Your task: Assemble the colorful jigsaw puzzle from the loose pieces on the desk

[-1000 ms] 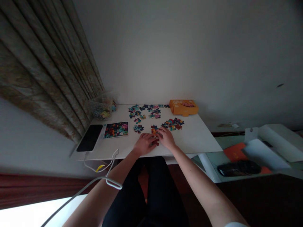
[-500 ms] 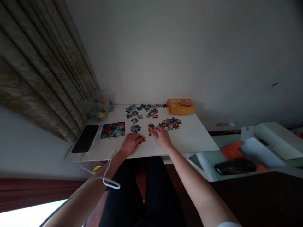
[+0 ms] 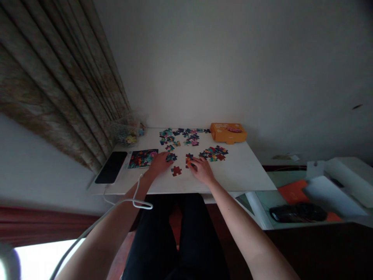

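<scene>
My left hand (image 3: 159, 163) rests over the white table, its fingers apart at the near side of a small dark teal cluster of puzzle pieces (image 3: 171, 156). Just in front of that hand, a reddish-brown puzzle piece (image 3: 176, 171) lies loose. My right hand (image 3: 202, 170) has its fingertips closed on an orange and dark strip of puzzle pieces (image 3: 189, 157), which lies flat. Right of the strip is a colourful pile of puzzle pieces (image 3: 214, 154). More puzzle pieces (image 3: 192, 138) are spread along the back. A printed picture sheet (image 3: 141, 158) lies partly behind my left hand.
An orange box (image 3: 229, 133) stands at the back right of the table (image 3: 241, 175). At the left are a phone (image 3: 111, 167) and a clear bag (image 3: 128, 132). A white cable (image 3: 142, 204) crosses my left forearm. A lower glass shelf holds a black object (image 3: 297, 212).
My left hand has let go of the reddish-brown puzzle piece and moved up to the dark teal cluster. My right hand stays at the orange strip. The view has shifted slightly.
</scene>
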Demonstrator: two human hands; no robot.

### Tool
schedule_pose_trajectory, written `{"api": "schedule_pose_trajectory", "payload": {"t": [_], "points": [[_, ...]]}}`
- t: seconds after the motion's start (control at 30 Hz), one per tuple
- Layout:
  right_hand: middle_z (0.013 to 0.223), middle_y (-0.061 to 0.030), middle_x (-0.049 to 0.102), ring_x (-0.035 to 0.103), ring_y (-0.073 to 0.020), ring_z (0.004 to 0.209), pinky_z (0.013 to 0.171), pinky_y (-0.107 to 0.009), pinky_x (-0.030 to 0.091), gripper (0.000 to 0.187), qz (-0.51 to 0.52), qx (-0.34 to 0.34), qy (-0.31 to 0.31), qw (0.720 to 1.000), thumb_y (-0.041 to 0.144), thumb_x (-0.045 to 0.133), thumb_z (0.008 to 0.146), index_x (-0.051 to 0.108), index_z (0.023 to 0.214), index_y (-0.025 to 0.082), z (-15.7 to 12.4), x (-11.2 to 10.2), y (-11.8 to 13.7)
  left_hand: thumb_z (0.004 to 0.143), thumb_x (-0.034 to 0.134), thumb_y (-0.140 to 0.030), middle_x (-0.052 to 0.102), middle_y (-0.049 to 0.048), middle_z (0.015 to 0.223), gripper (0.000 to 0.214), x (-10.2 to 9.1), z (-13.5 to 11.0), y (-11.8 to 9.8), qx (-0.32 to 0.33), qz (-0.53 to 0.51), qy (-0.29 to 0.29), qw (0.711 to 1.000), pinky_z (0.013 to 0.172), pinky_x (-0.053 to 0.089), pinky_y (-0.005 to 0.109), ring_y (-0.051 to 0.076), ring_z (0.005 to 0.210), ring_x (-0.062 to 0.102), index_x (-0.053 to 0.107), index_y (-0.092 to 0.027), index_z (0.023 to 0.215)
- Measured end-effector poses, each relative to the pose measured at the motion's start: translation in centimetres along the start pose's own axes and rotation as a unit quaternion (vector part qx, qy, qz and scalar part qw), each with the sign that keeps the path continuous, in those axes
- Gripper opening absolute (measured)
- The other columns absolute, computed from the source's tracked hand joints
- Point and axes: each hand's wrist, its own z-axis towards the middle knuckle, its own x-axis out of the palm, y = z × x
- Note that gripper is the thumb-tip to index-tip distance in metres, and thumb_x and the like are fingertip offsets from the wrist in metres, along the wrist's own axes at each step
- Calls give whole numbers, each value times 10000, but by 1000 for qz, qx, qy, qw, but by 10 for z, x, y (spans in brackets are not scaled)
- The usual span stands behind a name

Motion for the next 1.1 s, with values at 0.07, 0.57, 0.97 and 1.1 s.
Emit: {"api": "schedule_pose_trajectory", "payload": {"t": [0.07, 0.57, 0.97, 1.1], "points": [[1318, -47, 723, 595, -291, 1168, 1017, -437, 466, 307, -6, 7, -6, 1000, 384, 523, 1047, 775, 1176, 265, 1, -1, 1, 920, 702, -333, 677, 119, 1389, 437, 1, 6, 1, -2, 1, 21, 1000, 1144, 435, 430, 313, 1298, 623, 651, -223, 1339], [1298, -65, 718, 593, -283, 1113, 966, -420, 457, 279, -5, 33, -12, 999, 320, 535, 1025, 763, 1177, 265, 1, 1, -1, 1016, 470, -227, 729, 120, 1308, 406, -12, -2, 10, -22, 39, -34, 998, 1099, 461, 439, 289, 1217, 673, 670, -210, 1368], [1272, -61, 724, 587, -274, 1118, 978, -409, 455, 271, -6, 34, -1, 999, 294, 536, 1017, 759, 1167, 260, 2, -1, 0, 1057, 341, -267, 642, 172, 1424, 433, -14, -12, -8, -28, 123, 9, 992, 1159, 367, 537, 323, 1314, 596, 642, -153, 1346], [1279, -63, 721, 582, -282, 1119, 975, -412, 456, 267, -8, 38, -1, 999, 294, 542, 1012, 762, 1156, 247, 2, -1, 1, 1027, 460, -344, 598, 170, 1483, 444, -13, -10, -17, -15, 122, 35, 992, 1214, 283, 586, 350, 1382, 537, 601, -176, 1414]]}}
